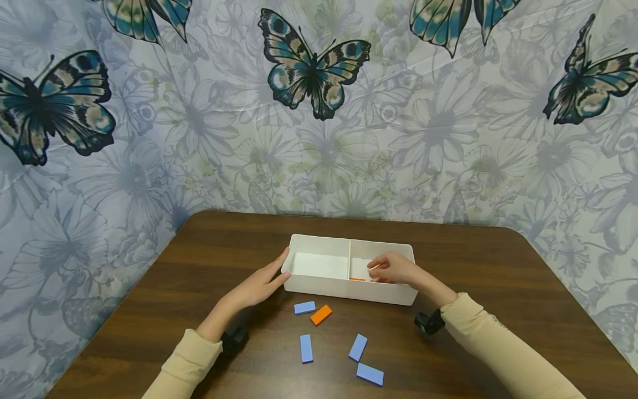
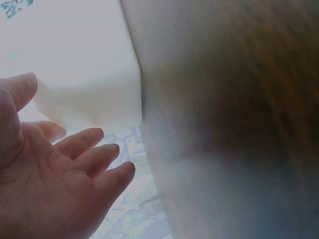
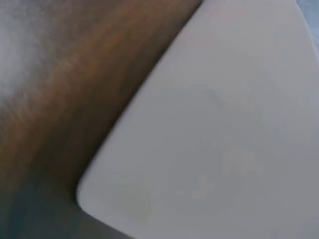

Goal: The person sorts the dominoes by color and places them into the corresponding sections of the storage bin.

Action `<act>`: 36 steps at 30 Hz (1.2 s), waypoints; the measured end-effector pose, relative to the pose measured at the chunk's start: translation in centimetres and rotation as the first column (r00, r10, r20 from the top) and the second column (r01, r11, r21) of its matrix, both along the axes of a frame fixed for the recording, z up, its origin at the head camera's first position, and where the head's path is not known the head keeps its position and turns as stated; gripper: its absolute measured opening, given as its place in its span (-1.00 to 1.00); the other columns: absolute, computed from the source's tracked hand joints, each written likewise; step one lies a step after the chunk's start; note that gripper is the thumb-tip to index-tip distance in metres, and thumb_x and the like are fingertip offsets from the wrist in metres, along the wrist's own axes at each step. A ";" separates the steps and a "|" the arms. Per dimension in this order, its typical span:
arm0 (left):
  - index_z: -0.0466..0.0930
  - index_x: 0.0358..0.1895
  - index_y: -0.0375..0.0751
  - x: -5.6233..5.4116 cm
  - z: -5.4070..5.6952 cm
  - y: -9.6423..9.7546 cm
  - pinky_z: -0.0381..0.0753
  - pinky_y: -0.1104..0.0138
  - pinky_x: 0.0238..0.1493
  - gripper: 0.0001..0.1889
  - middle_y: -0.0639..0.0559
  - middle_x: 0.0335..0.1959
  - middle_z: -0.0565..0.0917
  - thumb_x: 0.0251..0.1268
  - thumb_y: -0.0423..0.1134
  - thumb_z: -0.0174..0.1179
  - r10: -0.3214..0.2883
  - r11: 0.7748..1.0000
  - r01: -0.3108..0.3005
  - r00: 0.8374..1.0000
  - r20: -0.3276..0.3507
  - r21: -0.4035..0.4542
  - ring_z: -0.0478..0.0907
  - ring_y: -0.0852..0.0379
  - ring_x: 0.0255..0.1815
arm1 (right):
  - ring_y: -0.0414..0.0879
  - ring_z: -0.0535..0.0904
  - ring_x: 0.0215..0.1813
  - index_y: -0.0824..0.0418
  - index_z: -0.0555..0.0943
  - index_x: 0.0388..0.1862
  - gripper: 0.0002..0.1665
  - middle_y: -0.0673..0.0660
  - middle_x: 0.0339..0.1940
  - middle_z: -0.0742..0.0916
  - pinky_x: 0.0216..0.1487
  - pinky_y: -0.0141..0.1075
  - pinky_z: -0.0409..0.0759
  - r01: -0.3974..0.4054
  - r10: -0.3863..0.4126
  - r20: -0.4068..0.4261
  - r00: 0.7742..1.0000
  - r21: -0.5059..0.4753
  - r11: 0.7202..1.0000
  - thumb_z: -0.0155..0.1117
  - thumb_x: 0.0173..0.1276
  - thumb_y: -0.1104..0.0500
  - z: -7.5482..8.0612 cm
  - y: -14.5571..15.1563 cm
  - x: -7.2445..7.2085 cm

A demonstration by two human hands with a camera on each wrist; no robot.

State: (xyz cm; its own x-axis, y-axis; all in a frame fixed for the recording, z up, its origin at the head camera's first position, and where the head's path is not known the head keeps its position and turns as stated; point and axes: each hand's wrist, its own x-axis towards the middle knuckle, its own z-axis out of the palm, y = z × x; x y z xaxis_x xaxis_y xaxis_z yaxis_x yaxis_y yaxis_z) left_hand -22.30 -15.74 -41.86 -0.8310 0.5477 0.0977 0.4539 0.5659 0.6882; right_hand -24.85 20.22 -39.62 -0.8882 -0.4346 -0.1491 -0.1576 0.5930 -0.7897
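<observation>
A white tray point(image 1: 319, 284) with two compartments lies across the table. My left hand point(image 1: 256, 285) is at its left end, thumb near the front corner and fingers along the end wall. In the left wrist view, the fingers of the left hand point(image 2: 65, 169) are spread and slightly bent beside the tray wall point(image 2: 94, 59). My right hand point(image 1: 394, 267) reaches into the right compartment with bent fingers; I cannot tell whether they hold anything. Beside it, an orange piece point(image 1: 356, 279) shows low behind the front wall. The tray's outer wall point(image 3: 209, 129) hides that hand in the right wrist view.
In front of the tray lie a blue block point(image 1: 304, 307) and an orange block point(image 1: 321, 315). Nearer are another blue block point(image 1: 306, 349) and two blue blocks almost end to end, the upper one point(image 1: 358, 347) and the lower one point(image 1: 370, 374). A butterfly-print cloth point(image 1: 319, 166) hangs behind the table.
</observation>
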 end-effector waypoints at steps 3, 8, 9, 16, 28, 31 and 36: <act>-0.24 0.50 -0.20 0.0 -0.1 0.0 0.01 -0.02 0.31 -0.27 -0.16 0.48 -0.13 0.48 0.06 -0.14 -0.001 1.000 0.001 1.000 0.004 0.004 -0.09 -0.08 0.43 | -0.08 0.61 -0.50 0.48 0.55 0.04 -0.65 0.23 -0.24 0.72 -0.55 -0.34 0.50 -0.006 0.005 0.024 1.000 0.036 0.999 0.18 0.34 0.29 0.5 0.2 0.0; -0.24 0.50 -0.18 0.0 0.0 0.0 0.02 -0.01 0.31 -0.28 -0.16 0.48 -0.13 0.48 0.04 -0.14 0.000 1.000 0.000 1.000 0.001 0.004 -0.09 -0.06 0.43 | -0.20 0.43 -0.63 0.48 0.51 0.08 -0.64 0.21 -0.24 0.72 -0.61 -0.40 0.36 -0.029 0.027 0.048 0.998 0.048 0.998 0.10 0.38 0.29 0.7 0.3 0.1; -0.25 0.50 -0.18 -0.1 0.0 0.1 0.01 -0.01 0.31 -0.28 -0.17 0.48 -0.13 0.48 0.04 -0.14 0.001 1.000 -0.001 1.000 -0.001 0.000 -0.09 -0.07 0.43 | -0.20 0.46 -0.57 0.50 0.50 0.08 -0.64 0.22 -0.23 0.72 -0.55 -0.38 0.42 -0.043 0.041 0.052 0.998 0.041 0.998 0.08 0.39 0.29 0.7 0.3 0.1; -0.23 0.50 -0.18 0.0 0.1 0.1 0.01 0.00 0.31 -0.29 -0.13 0.48 -0.13 0.49 0.01 -0.13 0.011 1.000 -0.011 1.000 0.004 -0.001 -0.09 -0.06 0.43 | 0.14 0.51 0.04 0.54 0.45 0.11 -0.62 0.28 -0.15 0.68 0.00 0.01 0.49 -0.124 0.125 0.080 0.989 -0.008 0.992 0.02 0.43 0.29 0.5 0.5 0.3; -0.24 0.50 -0.21 0.0 -0.2 0.2 0.02 -0.03 0.31 -0.26 -0.16 0.47 -0.13 0.48 0.07 -0.16 0.006 1.000 -0.006 1.000 -0.007 -0.003 -0.07 -0.12 0.43 | 0.19 0.47 0.09 0.54 0.40 0.16 -0.60 0.26 -0.15 0.68 0.05 0.06 0.44 -0.115 0.119 0.102 0.988 -0.047 0.992 -0.04 0.47 0.29 0.1 0.6 0.3; -0.25 0.50 -0.19 0.0 -0.2 0.2 0.02 -0.02 0.31 -0.26 -0.14 0.48 -0.14 0.48 0.09 -0.17 0.006 1.000 -0.006 1.000 -0.001 -0.009 -0.09 -0.09 0.43 | 0.17 0.47 0.10 0.53 0.40 0.18 -0.60 0.23 -0.16 0.69 0.05 0.05 0.44 -0.112 0.117 0.112 0.987 -0.047 0.993 -0.05 0.47 0.28 0.2 0.7 0.4; -0.23 0.50 -0.20 0.1 -0.1 0.1 0.02 -0.01 0.31 -0.26 -0.15 0.47 -0.12 0.47 0.08 -0.15 0.013 1.000 -0.013 1.000 -0.003 -0.002 -0.08 -0.07 0.43 | 0.16 0.46 0.12 0.49 0.40 0.20 -0.59 0.22 -0.13 0.68 0.09 0.07 0.40 -0.101 0.108 0.132 0.985 -0.058 0.993 -0.04 0.48 0.26 0.2 0.7 0.4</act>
State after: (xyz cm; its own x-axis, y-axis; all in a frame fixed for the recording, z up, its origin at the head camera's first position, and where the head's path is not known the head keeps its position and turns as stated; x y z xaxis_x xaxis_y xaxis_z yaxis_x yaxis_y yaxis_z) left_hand -22.18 -15.59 -41.91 -0.8376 0.5373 0.0990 0.4486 0.5729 0.6860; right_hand -24.50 20.94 -39.37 -0.8109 -0.5340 -0.2393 -0.1067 0.5370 -0.8368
